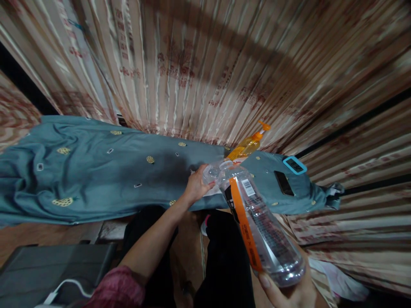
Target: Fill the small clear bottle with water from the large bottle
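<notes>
My right hand (297,286) holds a large clear plastic bottle (260,226) with an orange and black label, gripping it near its base. The bottle is tilted, its neck pointing up and left, away from me. At its neck, my left hand (195,185) is closed around a small clear plastic container (212,172); its exact kind is hard to make out. Neck and container meet or overlap in view. Just behind them a pump bottle (247,147) with yellow liquid and an orange pump leans to the right. Something white and paper-like (213,190) shows below my left hand.
A blue-green cloth (96,171) with pineapple prints covers the long narrow surface. On its right lie a dark phone (284,183) and a blue-framed device (294,165). Pleated curtains (192,77) close off the back and right. A grey case (54,269) with a white cable sits lower left.
</notes>
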A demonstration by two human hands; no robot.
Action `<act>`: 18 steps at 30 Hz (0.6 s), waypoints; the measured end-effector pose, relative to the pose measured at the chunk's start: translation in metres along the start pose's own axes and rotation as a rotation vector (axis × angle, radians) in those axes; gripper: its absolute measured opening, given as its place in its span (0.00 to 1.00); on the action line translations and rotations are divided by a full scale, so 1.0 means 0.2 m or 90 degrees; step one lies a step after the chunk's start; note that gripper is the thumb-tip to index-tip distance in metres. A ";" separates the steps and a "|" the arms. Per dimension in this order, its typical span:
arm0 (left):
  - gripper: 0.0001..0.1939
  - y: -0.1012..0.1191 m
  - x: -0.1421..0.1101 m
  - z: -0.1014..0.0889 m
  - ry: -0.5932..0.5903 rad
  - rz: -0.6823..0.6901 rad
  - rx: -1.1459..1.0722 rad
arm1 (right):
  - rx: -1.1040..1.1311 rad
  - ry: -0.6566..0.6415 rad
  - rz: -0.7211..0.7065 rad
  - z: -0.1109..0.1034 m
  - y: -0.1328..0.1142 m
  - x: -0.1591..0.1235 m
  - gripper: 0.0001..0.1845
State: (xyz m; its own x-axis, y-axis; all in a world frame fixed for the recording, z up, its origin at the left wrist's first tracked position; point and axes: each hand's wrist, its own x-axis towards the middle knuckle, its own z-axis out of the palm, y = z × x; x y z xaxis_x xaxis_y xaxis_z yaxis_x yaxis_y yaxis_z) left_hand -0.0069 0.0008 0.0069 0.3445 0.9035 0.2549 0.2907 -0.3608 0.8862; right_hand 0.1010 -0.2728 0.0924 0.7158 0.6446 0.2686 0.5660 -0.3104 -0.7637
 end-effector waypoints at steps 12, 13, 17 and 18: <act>0.31 0.00 0.00 0.00 0.000 0.009 -0.039 | 0.014 0.012 0.027 0.02 -0.01 0.00 0.46; 0.32 0.00 0.00 0.00 -0.002 0.004 -0.036 | 0.017 0.011 0.030 0.02 -0.02 0.00 0.46; 0.32 0.01 0.00 0.00 0.003 -0.012 -0.024 | 0.004 0.009 0.031 0.02 -0.05 0.00 0.47; 0.32 0.01 0.00 0.00 0.004 -0.014 -0.022 | -0.001 0.009 0.029 0.02 -0.06 0.00 0.47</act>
State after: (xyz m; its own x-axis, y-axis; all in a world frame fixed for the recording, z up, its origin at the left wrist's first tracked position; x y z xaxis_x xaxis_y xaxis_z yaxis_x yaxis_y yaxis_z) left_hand -0.0059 0.0006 0.0092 0.3328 0.9126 0.2376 0.2674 -0.3330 0.9042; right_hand 0.0930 -0.2655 0.0988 0.7466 0.6196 0.2421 0.5332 -0.3397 -0.7748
